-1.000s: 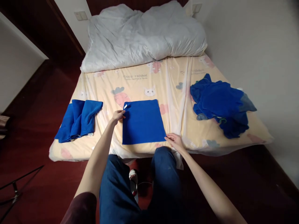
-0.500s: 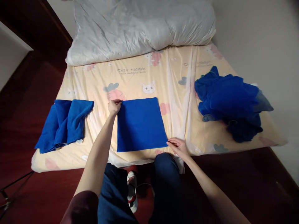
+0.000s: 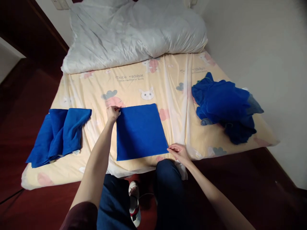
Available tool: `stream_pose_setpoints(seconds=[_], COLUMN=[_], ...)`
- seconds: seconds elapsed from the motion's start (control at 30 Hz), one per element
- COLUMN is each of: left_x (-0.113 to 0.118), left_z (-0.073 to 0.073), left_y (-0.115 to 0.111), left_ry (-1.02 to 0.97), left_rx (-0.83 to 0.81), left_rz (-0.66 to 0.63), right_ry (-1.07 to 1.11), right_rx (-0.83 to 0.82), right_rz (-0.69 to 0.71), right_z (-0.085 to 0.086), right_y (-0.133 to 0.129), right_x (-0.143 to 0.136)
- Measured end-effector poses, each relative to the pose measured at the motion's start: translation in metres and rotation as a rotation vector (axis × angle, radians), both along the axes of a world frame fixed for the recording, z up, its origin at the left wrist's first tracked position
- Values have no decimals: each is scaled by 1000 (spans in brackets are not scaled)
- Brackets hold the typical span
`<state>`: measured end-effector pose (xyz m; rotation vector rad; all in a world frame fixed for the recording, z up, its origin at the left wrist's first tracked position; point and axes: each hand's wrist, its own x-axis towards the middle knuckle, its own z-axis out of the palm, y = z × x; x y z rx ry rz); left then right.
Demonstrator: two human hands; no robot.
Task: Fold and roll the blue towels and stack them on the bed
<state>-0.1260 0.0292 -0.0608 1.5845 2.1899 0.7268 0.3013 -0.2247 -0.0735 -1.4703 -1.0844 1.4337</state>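
A square blue cloth lies flat on the bed in front of me. My left hand is closed on its far left corner, fingers pinched together. At the near right corner, my right hand pinches the cloth's edge between thumb and fingers. To the left lie folded blue cloths, partly overlapping, with a small white tag at their near edge. A crumpled heap of blue cloths rests on the right side of the bed.
The bed has a yellow sheet printed with rabbits and carrots. Across its far end lies a rolled grey-white quilt. A pale wall stands to the right. My knees are at the bed's near edge, above a dark red floor.
The view has shifted slightly, so everything sits a little lower and further left. Both hands keep their hold on the same two corners, and the cloth lies as before.
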Motion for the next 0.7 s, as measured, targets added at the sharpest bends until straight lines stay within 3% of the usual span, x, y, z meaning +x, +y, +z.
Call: stream_pose_setpoints(seconds=[0.1,0.2,0.3,0.43,0.5,0.6,0.7], left_x=[0,12,36,66,72,72,78], left_z=[-1,5,16,14,7,-2,1], left_y=[2,-19,-75,-178,-220,-252,-252], left_ry=[-10,20,135,230,259,289,315], left_rx=[14,88,200,176,119,91,126], left_rz=[-7,16,-22,-374,-437,-414,-370], right_ry=[-15,-23,-11,-60,-196,-534,-821], right_rx=[-10,-11,2,76,175,417,651], right_rz=[-3,-17,-46,-98,-167,-219,15], right_z=[1,2,0,-4,-1,18,44], right_y=[-1,-1,-2,-4,-4,4,24], right_x=[-1,-3,-5,-8,-14,-41,-87])
